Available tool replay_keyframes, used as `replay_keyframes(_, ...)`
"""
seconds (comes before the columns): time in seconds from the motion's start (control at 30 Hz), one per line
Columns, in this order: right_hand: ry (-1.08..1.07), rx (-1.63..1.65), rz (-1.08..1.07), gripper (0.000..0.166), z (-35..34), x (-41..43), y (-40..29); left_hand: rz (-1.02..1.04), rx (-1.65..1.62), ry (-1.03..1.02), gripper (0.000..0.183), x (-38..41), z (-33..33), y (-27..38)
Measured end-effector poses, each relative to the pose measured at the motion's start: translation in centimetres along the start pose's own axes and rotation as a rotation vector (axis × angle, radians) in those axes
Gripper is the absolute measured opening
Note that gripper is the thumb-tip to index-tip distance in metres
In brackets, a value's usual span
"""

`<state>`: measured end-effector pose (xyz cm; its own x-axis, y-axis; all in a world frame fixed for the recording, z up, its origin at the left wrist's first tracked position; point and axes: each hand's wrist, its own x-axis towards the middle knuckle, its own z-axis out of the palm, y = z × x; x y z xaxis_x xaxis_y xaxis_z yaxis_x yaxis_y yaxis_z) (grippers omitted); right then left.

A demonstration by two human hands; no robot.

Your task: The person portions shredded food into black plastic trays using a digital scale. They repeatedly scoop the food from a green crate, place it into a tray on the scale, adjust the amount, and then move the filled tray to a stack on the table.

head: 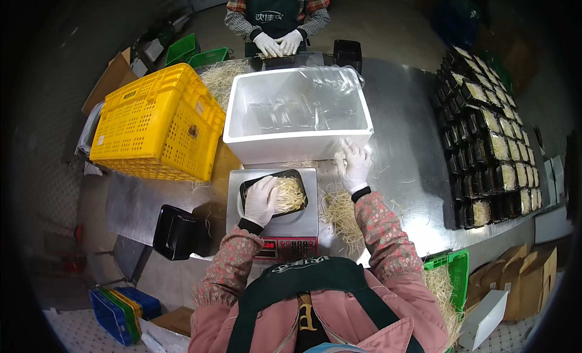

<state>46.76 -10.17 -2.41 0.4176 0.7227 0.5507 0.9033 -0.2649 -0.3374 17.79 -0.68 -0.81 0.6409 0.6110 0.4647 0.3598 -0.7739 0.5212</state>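
A black plastic tray of bean sprouts (291,194) lies tilted on the steel platform of a digital scale (273,225). My left hand (261,200), in a white glove, rests over the tray's left part, on the sprouts and rim; whether it grips is unclear. My right hand (353,165), also gloved, is near the front wall of a white foam box (291,148), its fingers bent and their tips partly hidden. Clear plastic lids or trays (282,114) lie inside the box. A loose heap of bean sprouts (345,221) sits right of the scale, below my right hand.
A yellow crate (154,125) stands left, with black trays (173,232) near the front edge. Filled trays (495,148) are stacked high at right. A green crate of sprouts (459,280) stands lower right. Across the table, a co-worker's gloved hands (278,43) are over another tray.
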Motion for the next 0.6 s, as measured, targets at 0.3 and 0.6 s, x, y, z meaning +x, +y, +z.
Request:
replay_keyframes(0.3,-0.487,0.134,0.401,0.049,5.7,14.7,5.4,-0.147,-0.157,0.096,0.022,0.3,-1.1,1.6)
replay_keyframes(0.6,-0.194,-0.087,0.31,0.027,-0.4,14.4,4.9,-0.558,-0.988,0.482,0.035,-2.0,-7.5,-0.3)
